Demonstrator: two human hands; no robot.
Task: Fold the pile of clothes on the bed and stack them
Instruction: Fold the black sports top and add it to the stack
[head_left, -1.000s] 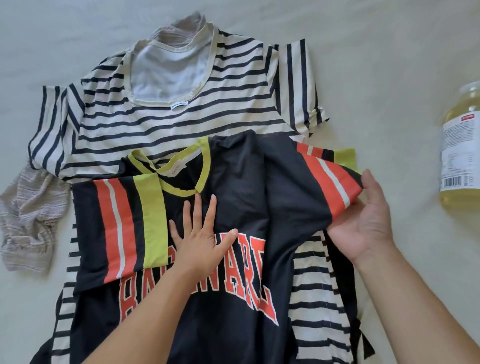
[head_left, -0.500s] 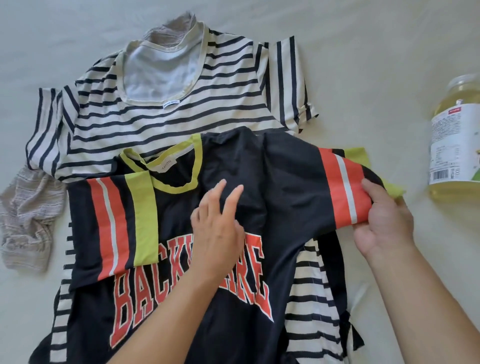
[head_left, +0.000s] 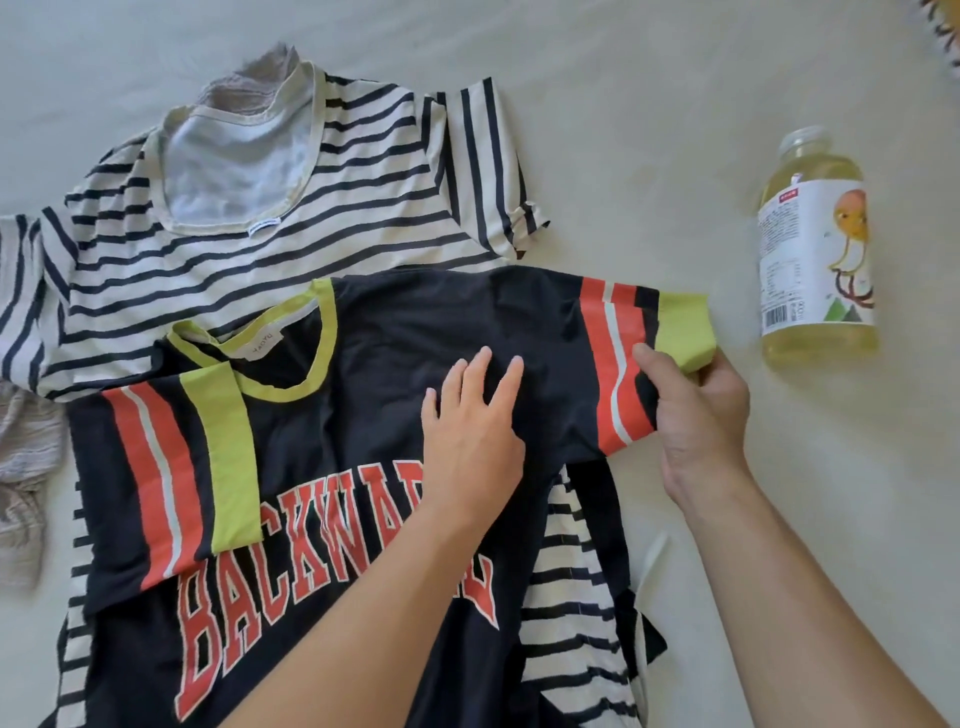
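1. Black jersey tee (head_left: 363, 415) with red "BACKWA…" lettering lies face up on the pale bed sheet (head_left: 675, 130), on top of a striped tee (head_left: 291, 249) whose collar end reaches farther away. Its left sleeve (head_left: 176, 467) is already folded in over the chest; its right sleeve (head_left: 623, 353) is stretched out to the right.
2. Handling, judged: thin knit cloth, light, fully limp, not fragile. It holds no shape of its own and creases where it is pulled. It may drag the striped tee beneath along with it, so one hand should pin while the other moves.
3. Where to take hold, judged: sleeve cuff or hem edge for carrying a fold over; a flat palm on the chest as the anchor and fold line.
4. Left hand (head_left: 467, 426): fingers straight and slightly spread, palm down, pressing flat on the black chest panel just right of the collar. It grips nothing.
5. Right hand (head_left: 696, 410): fingers and thumb curled round the right sleeve end, pinching the cloth at the red, white and lime bands. The lime cuff shows above the thumb.
6. Also present: a grey crumpled garment (head_left: 26, 478) at the left edge, partly under the striped tee; a bottle of yellow drink (head_left: 815, 249) lying on the sheet to the right, well apart from the cuff.
7. Task state, judged: early. No folded stack is in view.
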